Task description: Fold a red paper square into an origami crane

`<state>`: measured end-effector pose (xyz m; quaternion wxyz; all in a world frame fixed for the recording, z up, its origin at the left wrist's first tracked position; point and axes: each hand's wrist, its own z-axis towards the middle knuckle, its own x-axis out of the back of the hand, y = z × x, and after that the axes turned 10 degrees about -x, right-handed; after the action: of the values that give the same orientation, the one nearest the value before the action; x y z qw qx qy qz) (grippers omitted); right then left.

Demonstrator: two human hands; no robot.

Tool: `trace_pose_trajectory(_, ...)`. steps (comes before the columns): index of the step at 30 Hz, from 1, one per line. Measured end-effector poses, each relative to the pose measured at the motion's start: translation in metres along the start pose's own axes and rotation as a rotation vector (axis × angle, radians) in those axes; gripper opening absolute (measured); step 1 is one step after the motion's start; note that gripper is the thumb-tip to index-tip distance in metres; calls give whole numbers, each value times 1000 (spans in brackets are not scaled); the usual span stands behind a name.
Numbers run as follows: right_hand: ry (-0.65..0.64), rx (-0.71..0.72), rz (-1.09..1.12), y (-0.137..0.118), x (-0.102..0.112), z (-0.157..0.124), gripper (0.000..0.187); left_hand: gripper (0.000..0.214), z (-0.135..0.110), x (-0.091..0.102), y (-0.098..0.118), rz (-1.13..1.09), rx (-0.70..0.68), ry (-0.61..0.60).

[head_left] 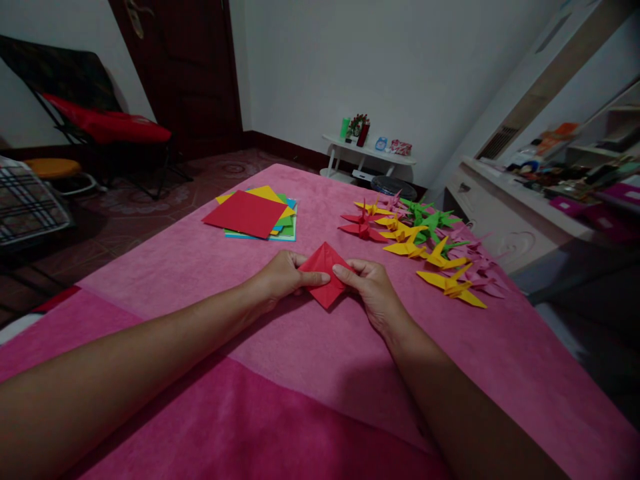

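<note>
A piece of red origami paper (326,293), folded into a small diamond with creases, is held between both hands just above the pink cloth. My left hand (287,277) grips its left corner, thumb pressed flat on top and fingers tucked underneath. On the opposite corner my right hand (373,283) pinches in the same way, its thumb close to the other one near the middle. Both hands' fingers beneath the paper are partly hidden.
A stack of coloured paper squares, a red sheet (245,213) on top, lies at the far left of the pink cloth (310,187). Several folded paper cranes (407,248) in red, yellow, green and pink crowd the right side. A dresser (500,213) stands beyond the right edge.
</note>
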<state>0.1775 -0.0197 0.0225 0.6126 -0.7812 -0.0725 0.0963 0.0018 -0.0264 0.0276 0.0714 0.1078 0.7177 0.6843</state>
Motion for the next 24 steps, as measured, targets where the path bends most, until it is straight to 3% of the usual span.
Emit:
trace_pose_trajectory(6, -3, 20, -32, 2, 0, 0, 25, 40, 0, 1, -1, 8, -19, -106)
trace_pose_trajectory(11, 64, 103, -85, 7, 1, 3, 23, 43, 0, 1, -4, 27, -9, -103)
trace_pose_trajectory(17, 30, 78, -37, 9, -2, 3, 23, 41, 1, 1, -4, 12, -15, -97)
trace_pose_trajectory(24, 69, 123, -40, 7, -4, -1, 20, 32, -1, 3, -4, -9, 36, -176)
